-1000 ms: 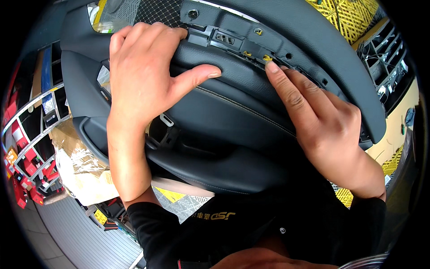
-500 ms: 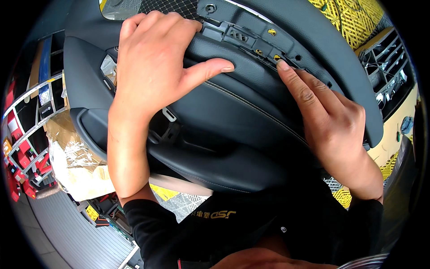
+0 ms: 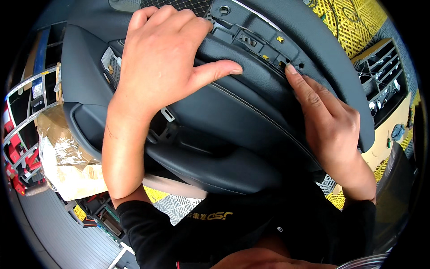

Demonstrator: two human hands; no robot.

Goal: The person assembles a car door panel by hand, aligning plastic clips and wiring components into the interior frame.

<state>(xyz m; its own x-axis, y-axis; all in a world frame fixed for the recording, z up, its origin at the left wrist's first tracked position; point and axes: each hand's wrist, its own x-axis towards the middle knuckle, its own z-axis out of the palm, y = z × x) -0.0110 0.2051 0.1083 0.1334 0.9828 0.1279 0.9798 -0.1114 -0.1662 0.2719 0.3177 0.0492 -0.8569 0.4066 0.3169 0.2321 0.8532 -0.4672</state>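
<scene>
A black leather car door panel [image 3: 237, 112] with cream stitching fills the middle of the view. Along its upper part runs an exposed plastic channel [image 3: 248, 38] with holes, slots and small yellow clips [image 3: 280, 39]. My left hand [image 3: 161, 60] is closed over the panel at the channel's left end, its fingertips partly hidden and its thumb stretched across the padded strip. My right hand [image 3: 326, 116] has its index and middle fingers stretched out, the index tip touching the channel just right of a yellow clip. Its thumb and other fingers are mostly hidden.
At left, a metal rack [image 3: 31, 114] holds red boxes, beside a plastic-wrapped cardboard package [image 3: 65, 170]. A dark slatted part [image 3: 380, 85] with wires sits on a pale board [image 3: 380, 154] at right. Yellow and grey grid flooring [image 3: 345, 20] shows around the panel.
The panel's upper channel and my left hand have shifted right and a little up in the view. My right fingertips have moved right, and the clip by the index tip no longer shows.
</scene>
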